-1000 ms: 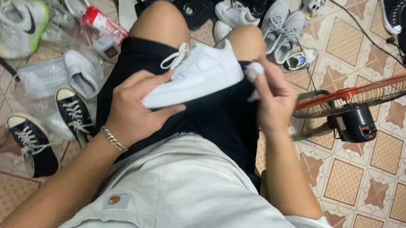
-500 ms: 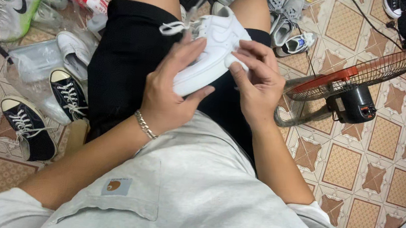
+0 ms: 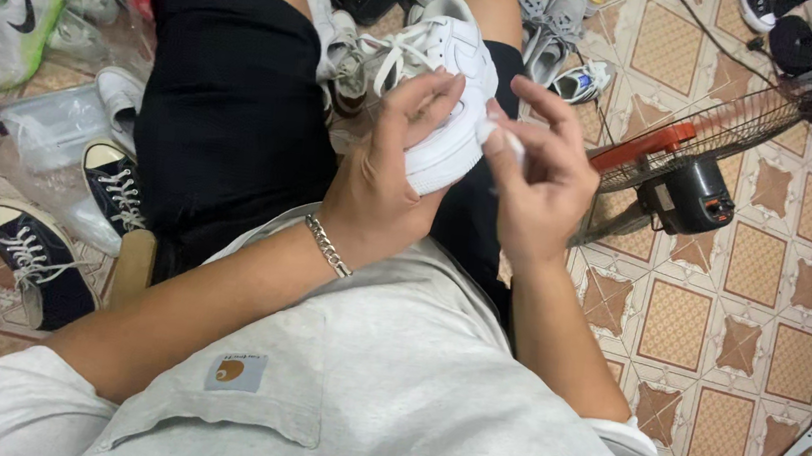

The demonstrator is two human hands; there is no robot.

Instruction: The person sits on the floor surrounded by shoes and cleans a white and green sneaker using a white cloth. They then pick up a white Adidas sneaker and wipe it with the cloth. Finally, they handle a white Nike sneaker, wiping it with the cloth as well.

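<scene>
Left hand (image 3: pixel 386 181) clamped around white sneaker (image 3: pixel 446 81) over lap | right hand (image 3: pixel 542 177) pinching small white pad (image 3: pixel 489 134) against its sole edge; wiping step; next calls for steady rubbing

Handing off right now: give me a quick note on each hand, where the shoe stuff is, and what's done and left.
Left hand: grips the white sneaker over the lap.
Right hand: pinches a small white wipe against the sneaker's side edge.
Nearby: dark canvas sneakers on the floor to the left, fan to the right.
Done: sneaker looks white. Left: cannot tell which parts remain unwiped.
</scene>
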